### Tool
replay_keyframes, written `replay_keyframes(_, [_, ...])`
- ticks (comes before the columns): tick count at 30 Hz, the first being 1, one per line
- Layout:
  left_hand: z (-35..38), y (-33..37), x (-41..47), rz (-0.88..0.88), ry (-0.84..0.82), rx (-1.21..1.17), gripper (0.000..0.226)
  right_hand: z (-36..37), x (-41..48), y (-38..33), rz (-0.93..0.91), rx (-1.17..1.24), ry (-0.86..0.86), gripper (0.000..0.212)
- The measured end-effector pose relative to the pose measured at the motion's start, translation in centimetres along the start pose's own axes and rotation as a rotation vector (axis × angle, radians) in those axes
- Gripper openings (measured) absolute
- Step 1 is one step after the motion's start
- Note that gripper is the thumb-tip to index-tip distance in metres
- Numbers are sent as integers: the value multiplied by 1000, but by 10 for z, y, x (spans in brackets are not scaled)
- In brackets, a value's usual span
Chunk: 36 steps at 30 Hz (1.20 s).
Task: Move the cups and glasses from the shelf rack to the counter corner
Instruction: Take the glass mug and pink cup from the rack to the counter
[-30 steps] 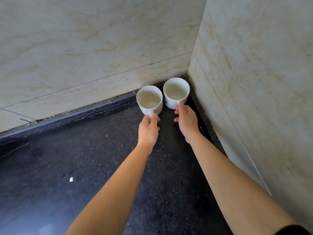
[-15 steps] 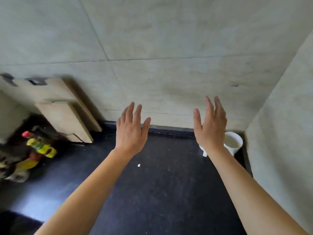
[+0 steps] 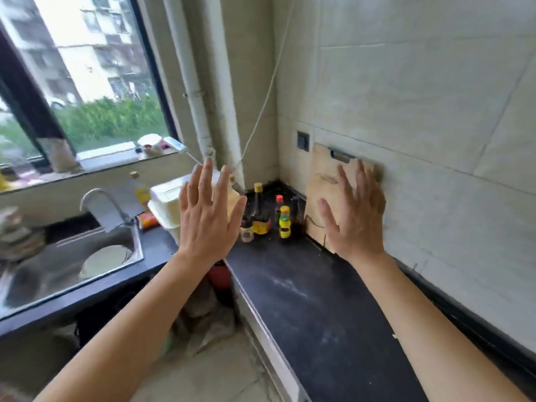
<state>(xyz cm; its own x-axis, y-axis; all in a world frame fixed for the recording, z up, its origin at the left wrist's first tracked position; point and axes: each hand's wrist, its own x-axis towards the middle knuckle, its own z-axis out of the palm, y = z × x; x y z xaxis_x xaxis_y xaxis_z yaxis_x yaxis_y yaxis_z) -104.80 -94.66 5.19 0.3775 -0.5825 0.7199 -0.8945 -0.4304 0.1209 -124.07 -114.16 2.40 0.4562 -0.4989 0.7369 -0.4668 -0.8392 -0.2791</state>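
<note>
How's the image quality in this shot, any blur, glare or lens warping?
Head view: motion-smeared throughout, with soft edges on the left hand and right hand; the window is overexposed; wide-angle bending curves the counter edge and wall tile lines.

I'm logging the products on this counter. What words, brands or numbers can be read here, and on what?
No text is legible anywhere.
Dark sauce bottle: yellow label, print too blurred to read.
Small yellow-capped bottle: label blurred.
Yellow carton by the tap: print blurred.
White box: no marking visible.
Left hand and right hand: open, holding nothing.
</note>
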Motion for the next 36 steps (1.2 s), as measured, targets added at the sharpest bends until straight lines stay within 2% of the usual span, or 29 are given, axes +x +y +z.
replay_keyframes(10, [-167,-359,-95,-247,41,349,70,197,44,-380,-323,263,-100,72])
replay_keyframes(18, [-282,-541,-192,-586,21,631,74,305,21,-645,-630,546,-225,74])
replay_keyframes(23, [-318,-621,-234,-745,37,701,73,371,-1,-765,-748,667,-320,73])
replay_keyframes(28, [-319,-726,-241,-874,19,718,75,454,6,-860,-814,757,-391,74])
replay_keyframes(32, [-316,-825,-228,-1018,-104,731,73,528,36,-924,-815,765,-430,75])
replay_keyframes(36, [-330,-906,-217,-1042,-205,811,72,586,65,-993,-840,772,-474,77])
